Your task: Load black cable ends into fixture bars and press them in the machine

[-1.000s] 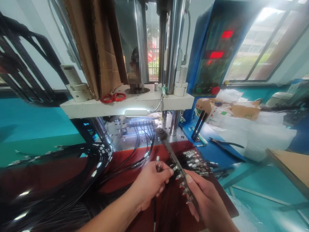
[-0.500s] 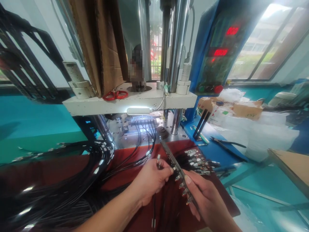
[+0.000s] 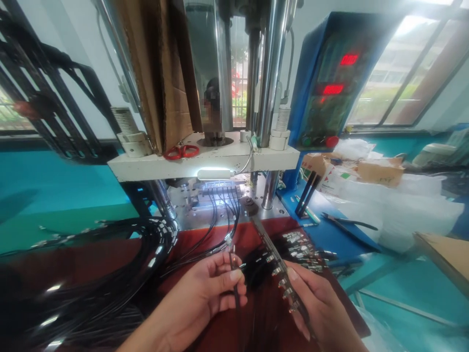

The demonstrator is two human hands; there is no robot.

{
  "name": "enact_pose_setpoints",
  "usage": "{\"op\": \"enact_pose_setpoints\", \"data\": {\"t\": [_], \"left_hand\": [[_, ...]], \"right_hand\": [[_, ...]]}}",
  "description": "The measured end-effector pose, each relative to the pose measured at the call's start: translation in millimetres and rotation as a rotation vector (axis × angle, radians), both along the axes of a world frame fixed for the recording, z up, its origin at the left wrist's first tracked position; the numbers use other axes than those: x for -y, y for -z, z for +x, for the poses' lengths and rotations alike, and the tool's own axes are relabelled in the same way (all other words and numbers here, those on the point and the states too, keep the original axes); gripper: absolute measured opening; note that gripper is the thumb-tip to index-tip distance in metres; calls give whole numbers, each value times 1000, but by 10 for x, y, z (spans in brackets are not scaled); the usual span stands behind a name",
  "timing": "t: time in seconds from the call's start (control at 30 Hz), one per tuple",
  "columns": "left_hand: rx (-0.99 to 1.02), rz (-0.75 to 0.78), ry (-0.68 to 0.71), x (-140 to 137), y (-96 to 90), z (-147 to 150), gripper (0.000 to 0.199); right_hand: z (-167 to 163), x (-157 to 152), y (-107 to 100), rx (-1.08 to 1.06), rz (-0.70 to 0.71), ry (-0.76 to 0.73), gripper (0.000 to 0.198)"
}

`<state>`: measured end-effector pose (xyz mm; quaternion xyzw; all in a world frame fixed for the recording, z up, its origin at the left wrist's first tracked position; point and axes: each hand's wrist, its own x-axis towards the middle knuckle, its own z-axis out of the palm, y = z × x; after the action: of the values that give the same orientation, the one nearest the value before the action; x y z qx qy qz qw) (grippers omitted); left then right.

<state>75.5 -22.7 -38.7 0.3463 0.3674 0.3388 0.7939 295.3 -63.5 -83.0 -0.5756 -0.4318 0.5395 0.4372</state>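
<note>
My left hand (image 3: pixel 200 288) pinches a thin black cable (image 3: pixel 236 296) between thumb and fingers. The cable's end pokes up above the fingertips and its length hangs down toward me. My right hand (image 3: pixel 322 308) is closed around the lower end of a long, narrow dark metal bar (image 3: pixel 264 238), held slanting. Several small metal connectors (image 3: pixel 281 283) stick out along the bar's left edge. A gap separates my left fingers from the bar. Behind the bar lies a bunch of black cables with silvery ends (image 3: pixel 298 244) on the dark red work surface (image 3: pixel 205 322).
A press with a white plate (image 3: pixel 256 159) stands ahead; beneath it, cables run out of a lit mould (image 3: pixel 220 187). Red-handled scissors (image 3: pixel 182 151) lie on the plate. Many black cables (image 3: pixel 120 288) cover the left side. Pliers (image 3: pixel 348 222) rest on the blue table at right.
My left hand has drawn back left and down from the bar, and its fingers now hold the cable upright. The bar stays in my right hand, slightly lower in view.
</note>
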Motion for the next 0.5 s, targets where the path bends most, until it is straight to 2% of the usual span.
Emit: {"op": "enact_pose_setpoints", "data": {"t": [0.2, 0.5], "left_hand": [[-23, -17, -88, -16, 67, 52, 24], [-168, 133, -11, -208, 71, 249, 16]], "right_hand": [[21, 7, -20, -2, -14, -45, 59], [8, 2, -53, -37, 2, -57, 58]]}}
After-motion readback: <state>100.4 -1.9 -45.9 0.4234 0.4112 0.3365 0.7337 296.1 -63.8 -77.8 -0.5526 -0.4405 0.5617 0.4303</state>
